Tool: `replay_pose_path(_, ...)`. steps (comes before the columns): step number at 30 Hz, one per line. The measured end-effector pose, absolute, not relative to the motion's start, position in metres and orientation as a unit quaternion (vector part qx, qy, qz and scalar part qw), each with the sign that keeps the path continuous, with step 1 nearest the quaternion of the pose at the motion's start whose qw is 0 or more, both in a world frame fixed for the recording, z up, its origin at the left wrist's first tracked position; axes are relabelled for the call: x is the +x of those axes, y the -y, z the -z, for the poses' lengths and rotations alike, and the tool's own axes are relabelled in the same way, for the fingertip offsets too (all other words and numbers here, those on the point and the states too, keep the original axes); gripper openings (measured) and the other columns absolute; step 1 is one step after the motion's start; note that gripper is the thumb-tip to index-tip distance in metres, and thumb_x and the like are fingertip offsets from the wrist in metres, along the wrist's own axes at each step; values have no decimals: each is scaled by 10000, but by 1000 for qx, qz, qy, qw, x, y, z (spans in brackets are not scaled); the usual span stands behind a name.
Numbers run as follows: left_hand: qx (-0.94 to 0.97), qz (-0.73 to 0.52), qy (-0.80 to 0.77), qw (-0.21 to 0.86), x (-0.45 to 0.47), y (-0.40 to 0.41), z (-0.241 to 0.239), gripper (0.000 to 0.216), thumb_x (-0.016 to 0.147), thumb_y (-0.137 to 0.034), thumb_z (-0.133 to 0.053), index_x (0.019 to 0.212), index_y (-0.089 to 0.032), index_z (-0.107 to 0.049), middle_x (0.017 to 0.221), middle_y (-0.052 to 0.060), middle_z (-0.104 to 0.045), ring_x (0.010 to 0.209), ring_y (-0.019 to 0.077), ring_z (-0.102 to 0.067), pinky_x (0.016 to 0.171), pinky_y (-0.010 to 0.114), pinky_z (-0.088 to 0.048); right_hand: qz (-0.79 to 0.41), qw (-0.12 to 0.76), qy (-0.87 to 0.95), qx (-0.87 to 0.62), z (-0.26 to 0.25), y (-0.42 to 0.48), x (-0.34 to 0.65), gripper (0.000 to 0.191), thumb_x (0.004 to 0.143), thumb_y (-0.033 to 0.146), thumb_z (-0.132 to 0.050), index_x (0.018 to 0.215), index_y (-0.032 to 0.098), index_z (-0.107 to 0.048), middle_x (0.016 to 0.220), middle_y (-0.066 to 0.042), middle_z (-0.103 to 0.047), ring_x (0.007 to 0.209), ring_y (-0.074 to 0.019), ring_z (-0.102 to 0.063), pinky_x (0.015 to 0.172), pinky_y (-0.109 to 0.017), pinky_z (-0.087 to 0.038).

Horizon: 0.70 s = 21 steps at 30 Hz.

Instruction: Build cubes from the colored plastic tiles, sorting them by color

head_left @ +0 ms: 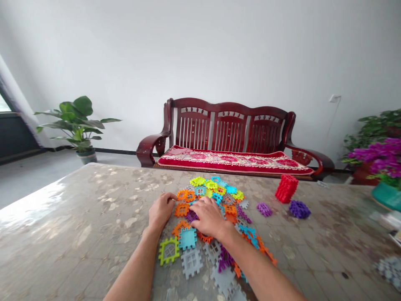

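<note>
My left hand rests at the left edge of a pile of notched plastic building tiles, its fingertips by an orange tile. The fingers are loosely bent and I see nothing held in them. My right hand reaches over the middle of the pile with fingers apart; a purple tile lies between its thumb and forefinger. Closer to me are a light blue tile, a lime green window tile and a grey window tile. My right hand and forearm hide part of the pile.
Right of the pile stand a red tile stack, a dark purple stack and a purple tile on the covered table. A teal flower pot is at the right edge. A wooden bench stands beyond the table.
</note>
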<state>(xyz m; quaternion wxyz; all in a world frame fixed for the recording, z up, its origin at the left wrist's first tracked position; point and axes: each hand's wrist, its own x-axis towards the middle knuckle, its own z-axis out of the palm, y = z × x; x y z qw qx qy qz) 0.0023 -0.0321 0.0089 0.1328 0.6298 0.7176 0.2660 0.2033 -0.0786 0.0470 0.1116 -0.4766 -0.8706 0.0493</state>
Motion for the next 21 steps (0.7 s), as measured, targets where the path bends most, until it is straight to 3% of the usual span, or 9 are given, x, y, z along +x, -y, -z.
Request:
replay_pose_path(4, 627, -265, -721, 135, 3, 33, -10, 268, 799, -229, -447, 871, -287, -699, 1016, -12, -723, 925, 182, -647, 716, 240, -443, -6, 79, 886, -457, -46, 75, 199, 294, 829, 436, -638, 1024, 217, -656, 1078, -52, -678, 1097, -247, -481, 920, -372, -355)
replay_pose_path(10, 626, -262, -720, 144, 2, 33, -11, 280, 798, -212, -443, 879, -280, -703, 1037, -11, -723, 935, 180, -653, 732, 239, -453, 54, 102, 885, -450, -45, 78, 190, 277, 966, 315, -414, 937, 181, -655, 951, -79, -687, 973, -206, -564, 889, -338, -371)
replay_pose_path(16, 622, -252, -727, 145, 2, 33, -13, 273, 813, -226, -459, 917, -283, -705, 1065, -8, -725, 968, 191, -650, 709, 239, -455, -37, 263, 780, -566, -63, 73, 211, 373, 997, 322, -311, 986, 240, -675, 951, -35, -714, 946, -162, -610, 857, -256, -397)
replay_pose_path(21, 626, -240, -729, 136, 2, 34, -13, 298, 812, -227, -438, 929, -288, -705, 1091, -6, -715, 967, 202, -649, 696, 251, -452, -133, 416, 655, -616, -61, 63, 289, 420, 940, 404, -326, 1033, 209, -686, 1002, -56, -729, 956, -195, -647, 843, -273, -452)
